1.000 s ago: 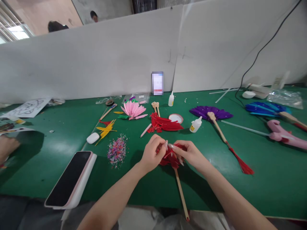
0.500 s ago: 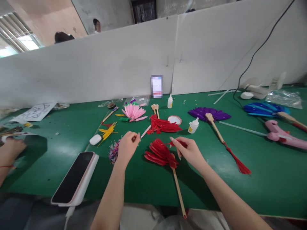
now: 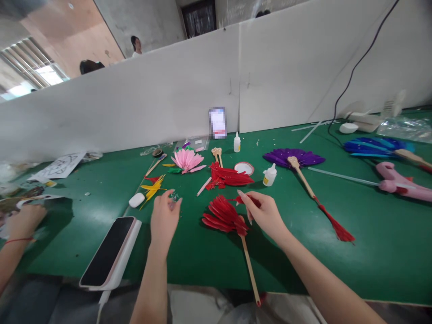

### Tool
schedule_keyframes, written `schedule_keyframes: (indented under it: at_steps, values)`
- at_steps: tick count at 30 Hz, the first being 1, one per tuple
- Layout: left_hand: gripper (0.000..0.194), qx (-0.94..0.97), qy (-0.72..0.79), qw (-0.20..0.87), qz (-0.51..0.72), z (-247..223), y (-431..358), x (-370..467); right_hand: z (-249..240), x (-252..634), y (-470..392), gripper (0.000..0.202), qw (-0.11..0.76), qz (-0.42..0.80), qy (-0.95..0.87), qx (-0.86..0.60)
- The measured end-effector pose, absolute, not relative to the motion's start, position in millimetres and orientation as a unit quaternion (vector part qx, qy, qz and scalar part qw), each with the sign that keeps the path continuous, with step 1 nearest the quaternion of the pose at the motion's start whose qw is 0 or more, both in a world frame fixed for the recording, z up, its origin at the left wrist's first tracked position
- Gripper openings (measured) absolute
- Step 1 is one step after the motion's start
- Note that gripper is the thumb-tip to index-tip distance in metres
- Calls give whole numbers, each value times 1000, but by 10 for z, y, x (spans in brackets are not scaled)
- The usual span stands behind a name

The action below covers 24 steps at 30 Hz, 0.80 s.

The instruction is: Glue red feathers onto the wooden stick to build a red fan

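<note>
A red feather fan (image 3: 221, 215) with a wooden handle (image 3: 250, 270) lies on the green table in front of me. Just right of its feathers, my right hand (image 3: 263, 211) pinches a small red feather. My left hand (image 3: 165, 216) is over the pile of small colourful bits (image 3: 174, 196), thumb and fingers apart; whether anything is between them is too small to tell. Beyond my hands lie loose red feathers (image 3: 232, 176), a pink feather (image 3: 204, 186), yellow feathers (image 3: 153, 189) and a pink feather bunch (image 3: 187, 160).
A phone (image 3: 108, 252) with a cable lies front left, beside a white case (image 3: 137, 200). Glue bottles (image 3: 270, 176) stand behind my right hand. Purple (image 3: 293, 158) and blue fans (image 3: 374, 147) and a pink glue gun (image 3: 398, 184) lie right. Another person's hand (image 3: 29, 220) is far left.
My left hand has shifted left onto the colourful bits, and its fingers have spread. My right hand still holds the red feather near the fan. The view has turned slightly.
</note>
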State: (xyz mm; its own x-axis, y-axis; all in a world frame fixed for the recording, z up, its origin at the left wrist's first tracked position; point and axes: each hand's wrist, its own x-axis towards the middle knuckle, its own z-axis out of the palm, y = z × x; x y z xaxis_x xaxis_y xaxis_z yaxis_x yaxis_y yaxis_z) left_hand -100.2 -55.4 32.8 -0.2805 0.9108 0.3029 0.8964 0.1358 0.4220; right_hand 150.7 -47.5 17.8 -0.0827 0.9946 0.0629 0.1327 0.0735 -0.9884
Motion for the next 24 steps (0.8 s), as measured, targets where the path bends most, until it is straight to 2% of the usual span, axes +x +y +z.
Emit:
schedule_keyframes:
  at_steps: [1,5,7,13,24]
  values:
    - [36,631,714,40,300,348,-531,-878,176,1508,-476,39,463,462,-571,-497]
    - [30,729,577,194,314,351,-457,-269,168,1514,-471,39,463,465,-563,-503]
    - [26,748,533,225,327,302,-434,-32,160,1517,-466,39,464,472,-556,-503]
    - [23,730,510,247,382,102,-434,86,129,1484,-487,35,453,499,-551,-492]
    - [18,717,501,287,391,-9,-420,30,232,1458,-535,32,407,538,-532,-512]
